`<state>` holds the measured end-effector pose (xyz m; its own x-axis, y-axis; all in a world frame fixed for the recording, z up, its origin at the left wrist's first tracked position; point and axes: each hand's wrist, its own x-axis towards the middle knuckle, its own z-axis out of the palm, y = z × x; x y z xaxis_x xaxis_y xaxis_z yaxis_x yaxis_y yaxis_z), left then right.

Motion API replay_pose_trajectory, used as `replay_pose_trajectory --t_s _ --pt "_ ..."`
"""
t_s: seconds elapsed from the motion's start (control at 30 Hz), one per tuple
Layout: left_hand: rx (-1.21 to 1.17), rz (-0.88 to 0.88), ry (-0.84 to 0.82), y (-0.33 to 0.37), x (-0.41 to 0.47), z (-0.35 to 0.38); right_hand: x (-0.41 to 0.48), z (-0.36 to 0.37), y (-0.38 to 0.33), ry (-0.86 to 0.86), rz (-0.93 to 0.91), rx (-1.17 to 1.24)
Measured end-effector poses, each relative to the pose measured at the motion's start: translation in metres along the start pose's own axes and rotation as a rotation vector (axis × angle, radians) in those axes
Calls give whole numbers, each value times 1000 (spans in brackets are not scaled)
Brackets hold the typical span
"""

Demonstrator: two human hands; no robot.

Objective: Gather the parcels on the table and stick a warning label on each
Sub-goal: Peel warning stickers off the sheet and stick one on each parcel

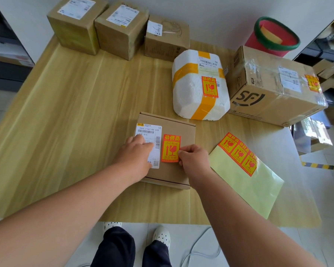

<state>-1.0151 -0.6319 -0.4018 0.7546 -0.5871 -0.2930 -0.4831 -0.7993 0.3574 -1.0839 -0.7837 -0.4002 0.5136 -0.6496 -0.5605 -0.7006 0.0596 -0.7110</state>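
Observation:
A flat cardboard parcel point(181, 130) lies near the table's front edge. My left hand point(135, 153) rests flat on its white shipping label and holds it down. A red-and-yellow warning label point(170, 148) lies on the parcel's top, and my right hand point(195, 158) pinches its right edge. A yellow backing sheet point(245, 185) with three more warning labels point(239, 153) lies to the right. The white foam parcel point(187, 93) and the large SF carton point(274, 97) each carry a warning label.
Three brown boxes point(120, 29) stand in a row at the table's far edge, with white shipping labels only. A red bin with a green rim point(274, 35) stands behind the table at the right. Shelves flank both sides.

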Motion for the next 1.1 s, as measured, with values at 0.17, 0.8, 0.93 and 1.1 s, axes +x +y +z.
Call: replay_pose_trajectory --t_s 0.17,0.8,0.93,1.1 --pt "2 3 3 -1 0 1 2 3 2 30 -36 -57" --pt "-1 8 17 -1 1 2 7 7 3 66 -95 -244" --pt "-3 9 20 -1 1 2 6 10 2 73 -98 -294" --pt "2 14 25 -1 1 2 6 12 1 85 -116 -360"
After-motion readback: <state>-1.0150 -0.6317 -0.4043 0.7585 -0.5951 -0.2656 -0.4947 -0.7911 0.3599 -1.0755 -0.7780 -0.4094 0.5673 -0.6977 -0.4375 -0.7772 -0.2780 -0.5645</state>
